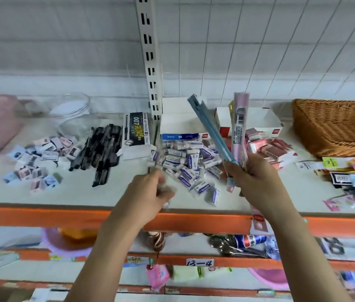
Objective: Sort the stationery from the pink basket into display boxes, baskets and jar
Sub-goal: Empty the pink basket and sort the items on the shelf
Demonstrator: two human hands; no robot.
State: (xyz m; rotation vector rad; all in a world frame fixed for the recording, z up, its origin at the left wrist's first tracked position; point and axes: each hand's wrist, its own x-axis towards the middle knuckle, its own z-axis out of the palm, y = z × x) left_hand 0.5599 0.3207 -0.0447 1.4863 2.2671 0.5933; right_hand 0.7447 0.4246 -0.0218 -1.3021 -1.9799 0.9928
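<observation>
Rulers in hand over the sorting shelf

Right hand [257,182] grips two long packets, a flat blue plastic ruler [210,131] and a pink-wrapped ruler [240,129], by their near ends, fanned upright above the white shelf [106,192]. They look light, stiff and slippery in wrap; a low grip suits. Left hand [150,190] is blurred; whether its fingers hold anything I cannot tell. The woven brown basket [335,127] sits far right.

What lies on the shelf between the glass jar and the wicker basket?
In the head view, between the glass jar and the wicker basket: black pens, a pen box, two white display boxes, and eraser piles.
</observation>
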